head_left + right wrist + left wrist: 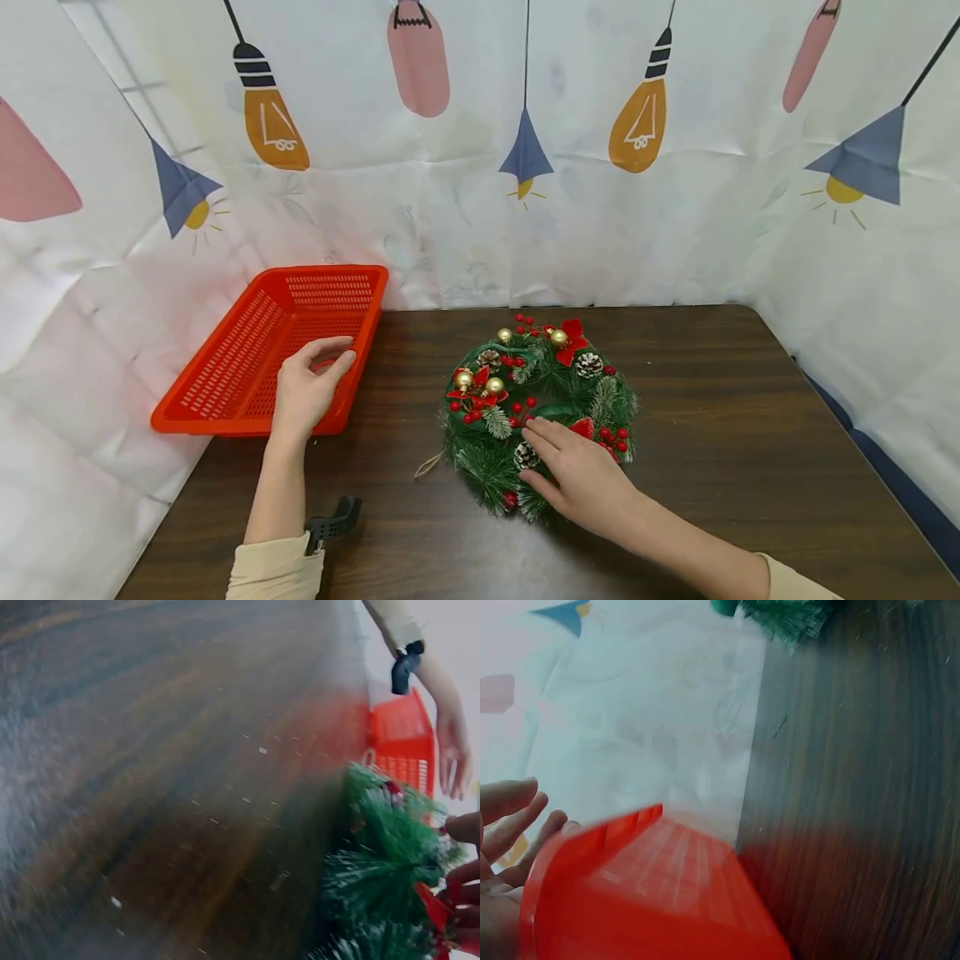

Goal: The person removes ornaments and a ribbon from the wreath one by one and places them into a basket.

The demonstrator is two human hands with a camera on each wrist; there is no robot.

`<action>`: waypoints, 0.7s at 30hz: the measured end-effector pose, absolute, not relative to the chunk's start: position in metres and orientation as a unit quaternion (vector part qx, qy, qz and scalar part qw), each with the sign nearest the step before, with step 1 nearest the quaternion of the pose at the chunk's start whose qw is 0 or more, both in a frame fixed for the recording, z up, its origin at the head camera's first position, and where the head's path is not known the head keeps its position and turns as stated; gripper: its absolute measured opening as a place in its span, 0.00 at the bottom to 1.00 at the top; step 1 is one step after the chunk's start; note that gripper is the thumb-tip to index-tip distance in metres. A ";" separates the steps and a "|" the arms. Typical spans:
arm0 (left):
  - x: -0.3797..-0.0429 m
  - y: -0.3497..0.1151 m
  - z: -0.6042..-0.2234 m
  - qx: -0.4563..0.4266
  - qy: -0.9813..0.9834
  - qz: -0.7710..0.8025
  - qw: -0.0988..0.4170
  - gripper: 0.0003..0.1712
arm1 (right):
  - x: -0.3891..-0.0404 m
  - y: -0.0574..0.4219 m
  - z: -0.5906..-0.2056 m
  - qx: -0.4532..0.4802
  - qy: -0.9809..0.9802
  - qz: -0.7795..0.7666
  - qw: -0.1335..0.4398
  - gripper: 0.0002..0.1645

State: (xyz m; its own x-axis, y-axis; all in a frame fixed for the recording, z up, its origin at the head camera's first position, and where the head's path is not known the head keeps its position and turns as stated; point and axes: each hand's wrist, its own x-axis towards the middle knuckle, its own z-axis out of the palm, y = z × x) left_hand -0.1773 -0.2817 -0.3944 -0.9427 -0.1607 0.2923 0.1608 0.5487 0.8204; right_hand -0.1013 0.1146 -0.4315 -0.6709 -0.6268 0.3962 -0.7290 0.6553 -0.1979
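Desk (720,400) carries red basket (243,342) at left, wreath (551,385) mid-desk. Left hand (309,385) by basket, grip loose, empty; right hand (581,475) over wreath's near side, fingers straight, not grasping. Probably best: grasp wreath underneath, sparing pinecones (588,364).

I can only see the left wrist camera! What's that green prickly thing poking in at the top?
Observer: It's a Christmas wreath, a whole ring lying flat on the table.
Operator: Ooh! Is anybody by it?
Observer: Yes, the person's right hand is over its near right side.
Operator: Has it got anything shiny on it?
Observer: Yes, gold balls sit on its left and far parts.
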 end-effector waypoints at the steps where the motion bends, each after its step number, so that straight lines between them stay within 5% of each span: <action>1: -0.178 -0.279 -0.396 -0.007 -0.864 -0.475 0.168 0.22 | -0.101 0.113 -0.433 0.380 -0.897 0.168 0.150 0.32; 11: -0.186 -0.248 -0.403 -0.088 -0.860 -0.480 0.148 0.17 | -0.107 0.114 -0.442 0.411 -0.879 0.177 0.168 0.22; 21: -0.188 -0.221 -0.406 -0.145 -0.860 -0.478 0.101 0.15 | -0.115 0.134 -0.433 0.439 -0.874 0.186 0.096 0.22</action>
